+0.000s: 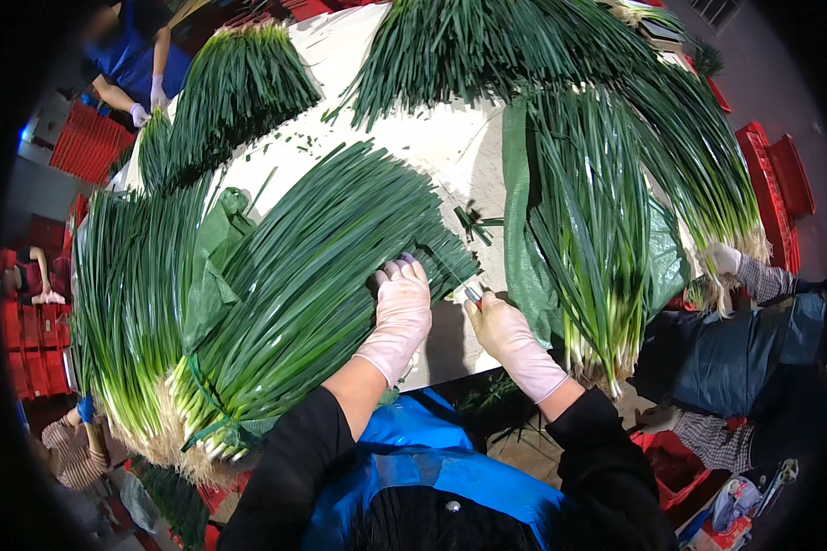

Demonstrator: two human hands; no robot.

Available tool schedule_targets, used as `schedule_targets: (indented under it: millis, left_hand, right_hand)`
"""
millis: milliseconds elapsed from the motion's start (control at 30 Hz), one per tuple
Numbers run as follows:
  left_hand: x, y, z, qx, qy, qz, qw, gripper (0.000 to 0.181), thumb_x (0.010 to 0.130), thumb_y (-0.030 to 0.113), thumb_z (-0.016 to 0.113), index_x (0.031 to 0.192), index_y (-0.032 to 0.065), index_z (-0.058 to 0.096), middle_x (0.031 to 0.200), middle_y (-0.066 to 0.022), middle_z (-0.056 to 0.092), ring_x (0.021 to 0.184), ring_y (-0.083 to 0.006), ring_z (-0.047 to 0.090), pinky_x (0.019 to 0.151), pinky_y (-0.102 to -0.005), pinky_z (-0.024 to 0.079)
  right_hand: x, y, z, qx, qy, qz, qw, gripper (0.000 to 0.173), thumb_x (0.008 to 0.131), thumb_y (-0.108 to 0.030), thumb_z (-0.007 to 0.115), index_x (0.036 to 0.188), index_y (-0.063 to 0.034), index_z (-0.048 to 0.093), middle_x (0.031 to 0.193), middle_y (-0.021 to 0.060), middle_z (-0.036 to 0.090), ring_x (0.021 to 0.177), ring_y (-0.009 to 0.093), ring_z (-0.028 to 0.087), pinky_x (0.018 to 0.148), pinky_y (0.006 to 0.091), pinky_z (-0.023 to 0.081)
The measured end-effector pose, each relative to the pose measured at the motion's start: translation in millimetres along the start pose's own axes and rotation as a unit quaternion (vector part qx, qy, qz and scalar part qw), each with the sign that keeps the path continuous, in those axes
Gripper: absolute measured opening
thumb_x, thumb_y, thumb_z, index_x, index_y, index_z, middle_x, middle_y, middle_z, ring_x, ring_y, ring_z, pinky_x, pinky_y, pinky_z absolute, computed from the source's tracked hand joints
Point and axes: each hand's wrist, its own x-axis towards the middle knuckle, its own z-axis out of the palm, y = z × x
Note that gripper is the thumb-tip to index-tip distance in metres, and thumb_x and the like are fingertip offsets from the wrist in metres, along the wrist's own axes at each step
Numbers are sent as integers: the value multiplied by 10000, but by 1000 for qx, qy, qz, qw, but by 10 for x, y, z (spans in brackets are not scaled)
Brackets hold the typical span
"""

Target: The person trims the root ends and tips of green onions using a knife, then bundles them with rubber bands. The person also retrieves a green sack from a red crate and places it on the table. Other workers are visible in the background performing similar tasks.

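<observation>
A large bundle of long green-leafed vegetables with white, rooted ends (317, 255) lies across the table before me, tied near its roots with green twine. My left hand (403, 310), in a pale glove, rests on its leaves near the leaf-tip end. My right hand (506, 330), gloved too, is shut around the handle of a knife (473, 295), whose thin blade lies against the leaf tips. Short cut leaf pieces (479, 226) lie on the white table (427, 155) just beyond. Under part of the left bundle shows green woven sacking (213, 268).
More leafy bundles lie on the left (138, 275), at the back (510, 48) and on the right (593, 227), beside a green woven sack (517, 227). Co-workers' gloved hands (722, 258) are at the right edge and far left. Red crates (772, 200) stand around the table.
</observation>
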Motion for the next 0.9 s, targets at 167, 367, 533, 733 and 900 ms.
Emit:
schedule_targets:
  millis: [167, 367, 533, 733, 900]
  left_hand:
    - [4, -1, 70, -26, -14, 3, 1000, 938, 627, 423, 756, 1277, -135, 373, 1143, -209, 504, 1048, -313, 477, 916, -459, 377]
    - [125, 1, 69, -41, -29, 3, 999, 844, 642, 313, 707, 1274, -139, 378, 1156, -216, 509, 1055, -315, 480, 943, -448, 371]
    - [98, -91, 46, -71, -49, 22, 996, 858, 638, 346, 711, 1270, -136, 390, 1150, -210, 513, 1049, -312, 481, 920, -440, 381]
    - [127, -22, 66, -55, -39, 15, 998, 861, 635, 379, 722, 1256, -128, 408, 1130, -195, 520, 1019, -294, 485, 875, -409, 389]
    - [155, -106, 10, -81, -49, 17, 995, 884, 589, 362, 768, 1243, -112, 407, 1163, -191, 508, 1001, -285, 491, 870, -407, 398]
  right_hand:
    - [18, -41, 45, -11, 5, 14, 1000, 372, 931, -367, 505, 875, -1, 542, 750, 240, 637, 729, 387, 650, 681, 472, 517]
    - [596, -211, 249, 10, 20, 8, 1000, 354, 928, -345, 504, 877, 0, 567, 753, 232, 643, 746, 409, 637, 675, 475, 511]
    - [339, -130, -7, 27, -37, 9, 999, 341, 929, -327, 507, 934, 10, 557, 759, 259, 636, 752, 409, 641, 686, 467, 521]
    - [573, -127, 159, 16, -20, 7, 1000, 398, 919, -373, 508, 926, 18, 583, 769, 273, 637, 754, 409, 647, 673, 475, 525]
    - [438, -134, 25, 16, -80, 40, 996, 412, 938, -376, 464, 955, 20, 575, 831, 263, 648, 813, 402, 649, 757, 470, 516]
